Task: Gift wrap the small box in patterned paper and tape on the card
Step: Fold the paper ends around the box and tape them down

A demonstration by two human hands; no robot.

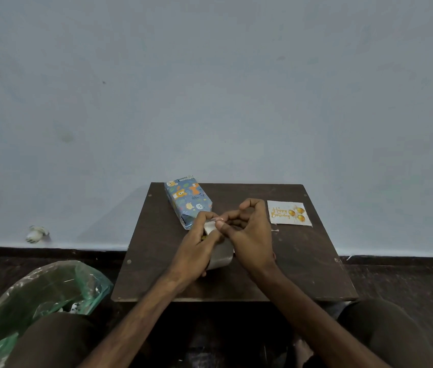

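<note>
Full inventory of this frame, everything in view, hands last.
Wrapped box: 1, blue with animal print, table's far left corner.
Card: 1, white with gold balloons, table's right side.
Tape roll: 1, clear, held over table centre.
Table: 1, dark brown, centre.
Plastic bag: 1, green, floor at left.
Small object: 1, white, floor by wall, left; unidentifiable.
Left hand: 1, grips Tape roll.
Right hand: 1, pinches the roll's tape end.
</note>
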